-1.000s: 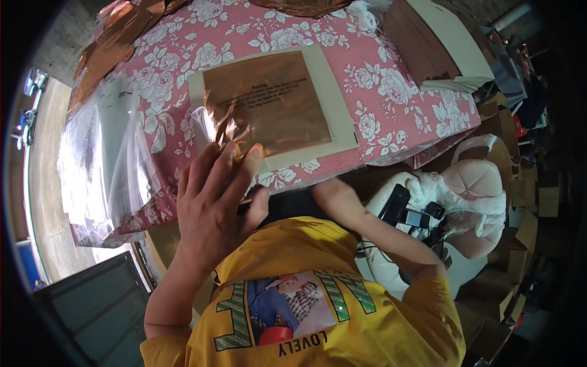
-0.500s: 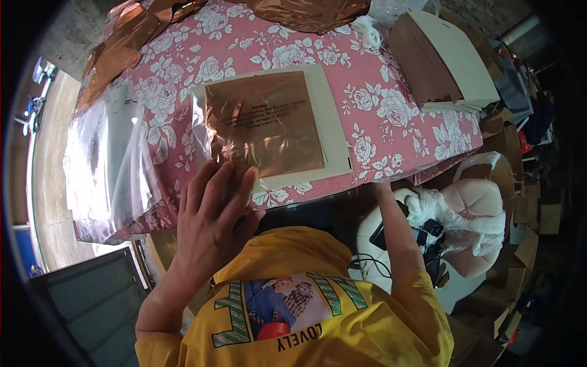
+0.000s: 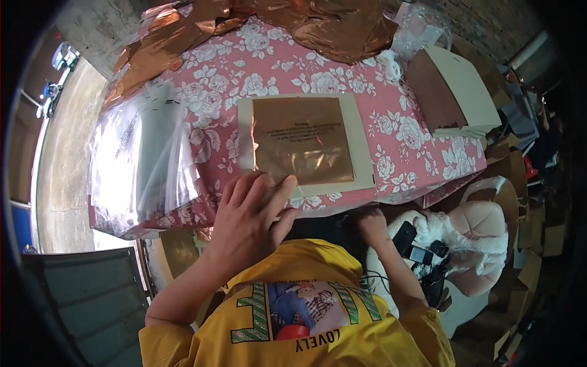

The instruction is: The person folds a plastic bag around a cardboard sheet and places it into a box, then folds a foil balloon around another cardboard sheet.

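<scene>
A copper-coloured printed plastic bag lies flat over a cream sheet of card near the table's front edge. The card's left, right and lower margins show around it. My left hand has its fingers stretched forward, fingertips at the lower left corner of the bag and card. No object shows within that hand. Just below the table's edge, in front of my body, is my right hand. Its fingers are mostly turned out of sight, so whether it holds anything cannot be seen.
Clear plastic bags lie stacked at the table's left. Crumpled copper film covers the back. A thick stack of cream card sits at the right. Beside me, a padded pale chair carries a phone and cables.
My right hand has drawn back from under the table's edge toward my body and shows more fully. The copper bag looks smoother. My left hand stays at the lower left corner; the view has shifted.
</scene>
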